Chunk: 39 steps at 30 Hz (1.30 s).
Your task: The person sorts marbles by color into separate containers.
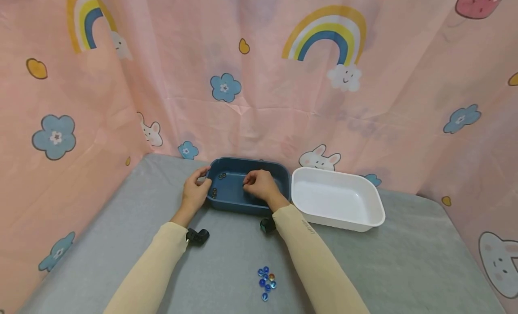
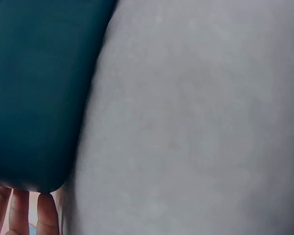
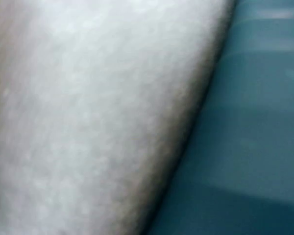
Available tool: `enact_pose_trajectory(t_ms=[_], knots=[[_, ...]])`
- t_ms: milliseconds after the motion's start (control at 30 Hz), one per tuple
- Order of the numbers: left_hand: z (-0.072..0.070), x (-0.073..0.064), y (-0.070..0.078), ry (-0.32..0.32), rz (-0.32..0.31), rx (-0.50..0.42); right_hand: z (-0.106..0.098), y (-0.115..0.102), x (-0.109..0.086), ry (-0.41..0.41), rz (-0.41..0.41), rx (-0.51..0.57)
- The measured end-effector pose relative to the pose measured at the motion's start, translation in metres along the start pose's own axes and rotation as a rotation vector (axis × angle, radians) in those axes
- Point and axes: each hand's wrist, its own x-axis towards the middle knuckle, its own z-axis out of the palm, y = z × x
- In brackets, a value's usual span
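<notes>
A dark blue rectangular tray (image 1: 230,188) stands on the grey cloth. My left hand (image 1: 195,190) is at its left end, fingertips and thumb against the rim; in the left wrist view, straight fingers (image 2: 48,215) touch the end wall. Reaching into the tray, my right hand (image 1: 261,186) has its fingertips pinched together low over the floor, with a small dark round piece between them. Small brownish round pieces (image 1: 222,175) lie near the tray's back left corner, and more brownish pieces (image 1: 214,192) near the front left. The right wrist view shows only the cloth and tray wall (image 3: 255,137).
To the right, a white rectangular tray (image 1: 336,197) stands close beside the blue one. Several glass marbles (image 1: 265,278), mostly blue and one orange, lie loose on the grey cloth (image 1: 226,269) nearer to me. A pink patterned curtain (image 1: 267,125) hangs behind the trays.
</notes>
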Motion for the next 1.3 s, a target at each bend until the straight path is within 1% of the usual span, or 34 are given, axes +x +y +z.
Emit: enact_pose_trajectory(t_ms=[167, 300, 533, 700, 1000, 1167, 1300], knots=[[0.0002, 0.0008, 0.0001, 0.004, -0.003, 0.004, -0.0004, -0.0013, -0.001, -0.036, -0.004, -0.053], [-0.0001, 0.0011, 0.001, -0.002, -0.01, -0.002, 0.0002, -0.0005, -0.0009, -0.042, 0.006, -0.065], [-0.0016, 0.0015, 0.0015, -0.003, 0.001, -0.003, 0.0007, -0.0002, 0.0, -0.056, 0.011, -0.075], [-0.0026, 0.0017, 0.0012, 0.001, -0.007, -0.009, 0.0016, -0.0003, 0.0008, -0.063, 0.014, -0.084], [-0.0027, 0.0023, 0.0025, 0.006, -0.005, -0.013, -0.0004, -0.0021, -0.0001, -0.079, 0.03, -0.073], [-0.0009, 0.0014, 0.0007, 0.005, -0.004, -0.007, -0.0002, -0.0006, -0.0012, -0.068, 0.03, -0.074], [0.0006, 0.0005, -0.0005, 0.007, -0.004, -0.019, -0.0005, 0.0001, -0.0019, -0.052, 0.025, -0.04]])
